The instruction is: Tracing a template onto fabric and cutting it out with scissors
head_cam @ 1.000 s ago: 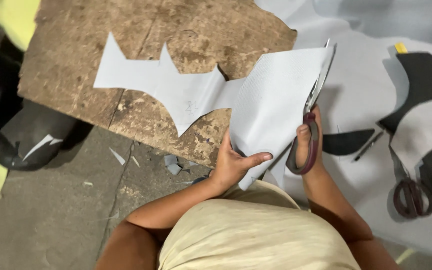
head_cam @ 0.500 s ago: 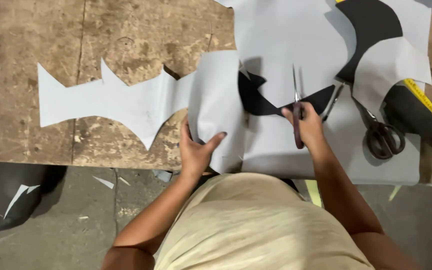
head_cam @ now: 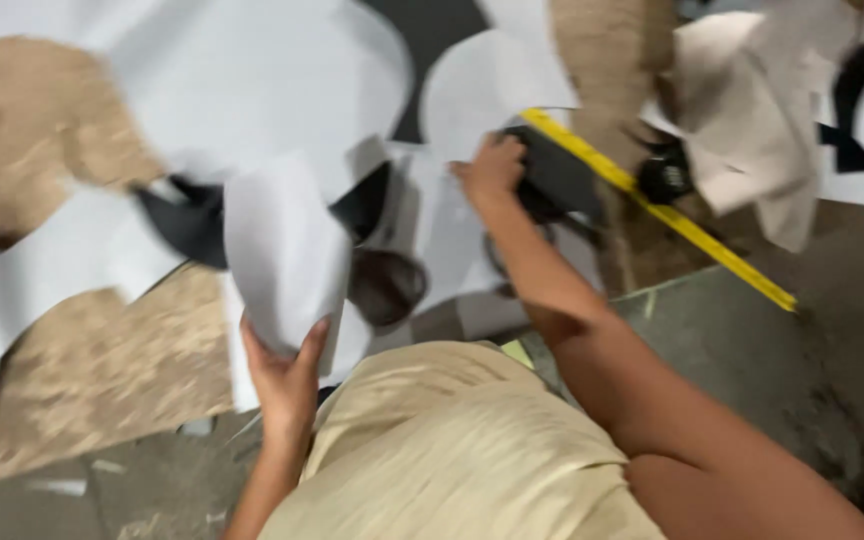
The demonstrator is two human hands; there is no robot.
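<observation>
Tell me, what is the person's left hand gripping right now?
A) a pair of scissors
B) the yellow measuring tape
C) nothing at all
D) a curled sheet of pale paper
D: the left hand pinches the lower edge of a curled pale paper sheet, while the right hand reaches toward a dark object beside the yellow measuring tape.

White paper sheet (head_cam: 282,250), yellow tape measure (head_cam: 652,205), beige shirt (head_cam: 462,450)

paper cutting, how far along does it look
Looks partly done: cut white shapes already lie on the wooden table, with dark pieces among them. In hand: the left hand holds up a curled white paper sheet, while the right hand reaches onto a dark object by the yellow tape measure. The picture is blurred, so what is left is hard to judge.
</observation>
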